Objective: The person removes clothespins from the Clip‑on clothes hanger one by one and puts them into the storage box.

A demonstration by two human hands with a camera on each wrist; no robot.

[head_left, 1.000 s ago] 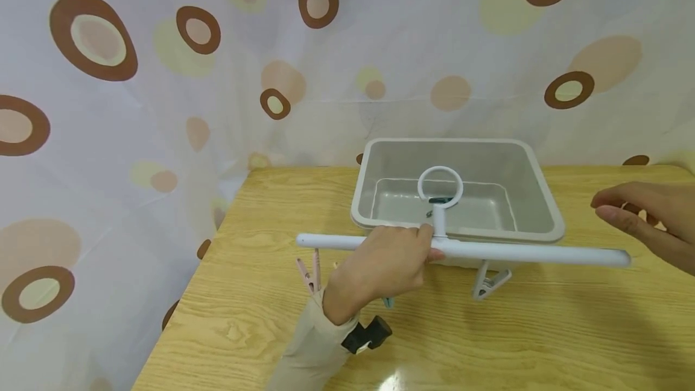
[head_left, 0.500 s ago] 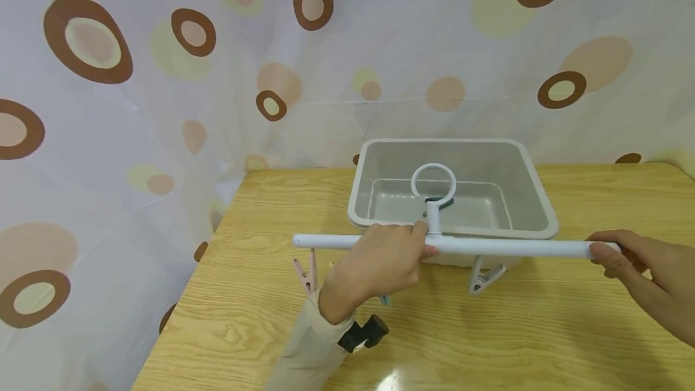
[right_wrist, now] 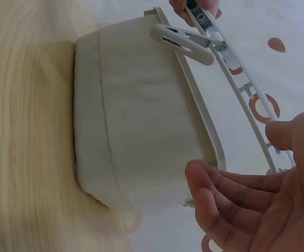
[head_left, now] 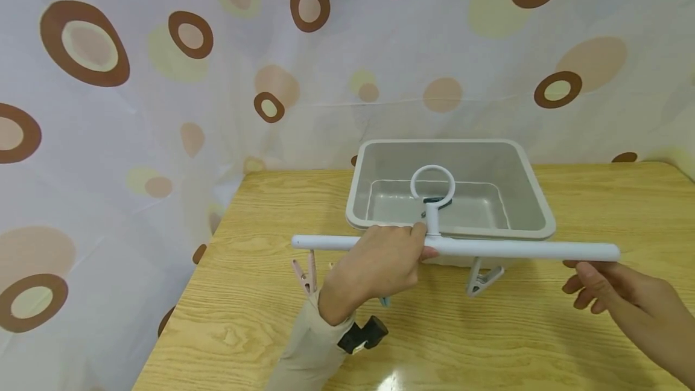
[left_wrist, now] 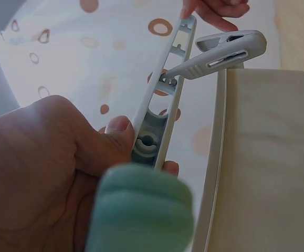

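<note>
In the head view, my left hand (head_left: 380, 261) grips the middle of a white clip hanger (head_left: 521, 250), just left of its ring hook's stem (head_left: 432, 219). The bar is level, raised before the tub. Below the bar's right end is my right hand (head_left: 624, 297), its fingers loosely bent. Its thumb (right_wrist: 280, 135) is right at the bar in the right wrist view, the other fingers apart from it. A grey clothespin (left_wrist: 222, 55) hangs from the hollow underside. A pink clothespin (head_left: 312, 273) and a teal one (left_wrist: 141, 207) hang on the left part.
A grey plastic tub (head_left: 450, 158) stands on the wooden table (head_left: 260, 210), behind the hanger. One dark teal clothespin (head_left: 442, 203) lies inside it. A patterned curtain (head_left: 336, 77) hangs behind and to the left.
My right hand came in from the right, took the bar's right end, then loosened and slid below it. The left hand keeps its grip on the hanger.
</note>
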